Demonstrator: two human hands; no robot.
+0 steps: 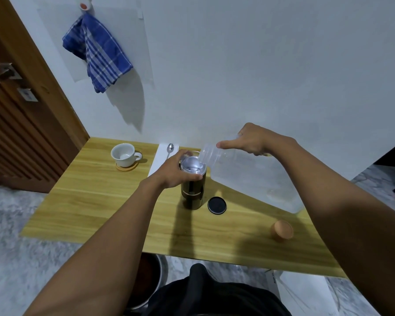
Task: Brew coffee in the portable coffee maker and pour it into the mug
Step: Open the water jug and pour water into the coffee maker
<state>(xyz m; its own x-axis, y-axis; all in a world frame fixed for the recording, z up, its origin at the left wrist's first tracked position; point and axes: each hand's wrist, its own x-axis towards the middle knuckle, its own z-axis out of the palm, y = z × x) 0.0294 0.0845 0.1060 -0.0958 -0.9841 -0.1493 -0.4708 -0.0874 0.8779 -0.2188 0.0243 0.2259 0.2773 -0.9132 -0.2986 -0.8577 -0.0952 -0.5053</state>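
Forearms reach out: left hand (177, 173) clamps the brewer (193, 190) steady while right hand (251, 142) grips the tilted bottle (249, 174), filling it.

Just the one view for me here, a wide-angle head cam looking forward and down over the wooden table (96, 201). It sits close above both forearms and faces the white wall (260, 65), with a door (21, 133) at the left edge.

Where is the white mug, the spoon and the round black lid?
white mug (123, 154): head view, on the cup's outer wall, near its front.
spoon (170, 147): head view, on the bowl of the spoon.
round black lid (217, 205): head view, on the middle of its flat top.
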